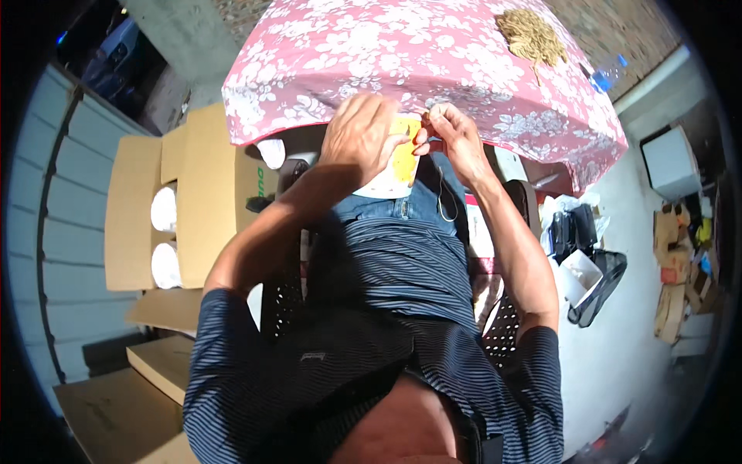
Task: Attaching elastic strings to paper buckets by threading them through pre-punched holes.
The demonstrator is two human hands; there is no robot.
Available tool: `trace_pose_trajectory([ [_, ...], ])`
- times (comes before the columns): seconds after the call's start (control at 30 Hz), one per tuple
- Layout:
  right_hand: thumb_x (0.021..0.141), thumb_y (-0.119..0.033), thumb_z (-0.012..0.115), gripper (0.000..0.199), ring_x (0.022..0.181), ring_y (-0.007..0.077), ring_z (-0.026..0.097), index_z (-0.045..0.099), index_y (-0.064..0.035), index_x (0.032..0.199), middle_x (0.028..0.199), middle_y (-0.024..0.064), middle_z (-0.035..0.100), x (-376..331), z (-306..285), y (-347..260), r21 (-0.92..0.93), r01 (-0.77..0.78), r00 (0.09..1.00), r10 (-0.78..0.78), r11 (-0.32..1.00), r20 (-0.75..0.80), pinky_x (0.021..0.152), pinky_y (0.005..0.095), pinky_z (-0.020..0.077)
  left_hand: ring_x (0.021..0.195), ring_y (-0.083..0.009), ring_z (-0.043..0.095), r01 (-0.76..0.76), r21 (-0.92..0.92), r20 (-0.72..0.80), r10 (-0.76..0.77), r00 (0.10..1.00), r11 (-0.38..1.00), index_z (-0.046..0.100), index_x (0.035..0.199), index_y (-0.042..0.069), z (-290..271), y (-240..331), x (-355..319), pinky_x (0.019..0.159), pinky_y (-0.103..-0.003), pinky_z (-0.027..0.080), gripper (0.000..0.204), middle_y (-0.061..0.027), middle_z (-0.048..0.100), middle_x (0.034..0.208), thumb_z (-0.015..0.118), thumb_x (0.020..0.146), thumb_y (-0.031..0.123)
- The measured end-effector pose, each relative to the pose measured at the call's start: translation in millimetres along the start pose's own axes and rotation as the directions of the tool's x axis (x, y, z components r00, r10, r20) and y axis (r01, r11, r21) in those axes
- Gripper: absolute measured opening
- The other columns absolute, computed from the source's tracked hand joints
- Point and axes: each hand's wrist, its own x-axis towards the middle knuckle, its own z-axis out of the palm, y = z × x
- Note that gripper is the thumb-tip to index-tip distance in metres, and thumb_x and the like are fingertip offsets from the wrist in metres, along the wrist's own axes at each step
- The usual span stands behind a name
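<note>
Both hands pinch the yellow card (pixel 403 158); long axis runs toward the lap.

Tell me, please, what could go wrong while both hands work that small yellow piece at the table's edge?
The yellow piece is pinched only by the fingertips of the left hand and right hand, over the lap, so it might drop. The thin cord dangling beneath could snag. The tan fibre bundle sits near the floral tablecloth edge and may slide off.

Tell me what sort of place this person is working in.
Probably an informal home or small workshop for handwork. A table under a pink floral cloth carries a heap of tan fibre, an open cardboard box holds white rolls, and more boxes and bags clutter the bare floor.
</note>
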Motion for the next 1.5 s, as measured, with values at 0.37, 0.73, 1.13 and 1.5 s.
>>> trace_pose_trajectory([
  [0.37, 0.106, -0.004, 0.053, 0.008, 0.077, 0.0120, 0.063, 0.056, 0.0012, 0.101, 0.089, 0.0065, 0.062, -67.8, 51.4, -57.6, -0.617, 0.363, 0.916, -0.391, 0.698, 0.096, 0.072, 0.0280, 0.0552, 0.094, -0.0105, 0.067, 0.532, -0.723, 0.369, -0.405, 0.837, 0.441, 0.062, 0.130, 0.000, -53.6, 24.3, -39.3, 0.086, -0.028, 0.055, 0.047, -0.0097, 0.070, 0.098, 0.079, 0.086, 0.004],
  [0.73, 0.098, -0.001, 0.064, 0.005, 0.070, 0.0201, 0.064, 0.060, 0.0008, 0.098, 0.080, 0.0112, 0.065, -75.8, 66.3, -55.6, -0.732, 0.309, 0.940, -0.309, 0.608, 0.141, 0.068, 0.0318, 0.0510, 0.088, -0.0215, 0.074, 0.086, -0.378, -0.116, -0.139, 0.983, 0.922, 0.074, 0.120, 0.005, -33.7, 25.4, -49.2, 0.075, -0.032, 0.061, 0.041, -0.0109, 0.072, 0.104, 0.080, 0.080, 0.004],
  [1.13, 0.097, -0.001, 0.066, 0.009, 0.066, 0.0145, 0.061, 0.060, 0.0002, 0.102, 0.077, 0.0073, 0.064, -81.3, 65.9, -60.9, -0.710, 0.310, 0.945, -0.285, 0.632, 0.159, 0.062, 0.0294, 0.0490, 0.078, -0.0216, 0.073, -0.010, -0.368, -0.128, -0.040, 0.991, 0.930, 0.077, 0.098, 0.003, -32.5, 30.4, -45.4, 0.067, -0.031, 0.059, 0.017, -0.0093, 0.071, 0.095, 0.077, 0.081, 0.000],
  [1.5, 0.089, 0.001, 0.076, 0.010, 0.063, 0.0106, 0.061, 0.071, 0.0009, 0.099, 0.074, 0.0059, 0.065, -80.9, 66.4, -71.5, -0.818, 0.518, 0.807, -0.458, 0.250, 0.372, 0.057, 0.0275, 0.0475, 0.082, -0.0261, 0.072, 0.017, -0.424, -0.086, -0.059, 0.995, 0.906, 0.073, 0.094, -0.002, -36.1, 34.3, -43.3, 0.070, -0.034, 0.058, 0.008, -0.0123, 0.070, 0.094, 0.071, 0.086, -0.001],
])
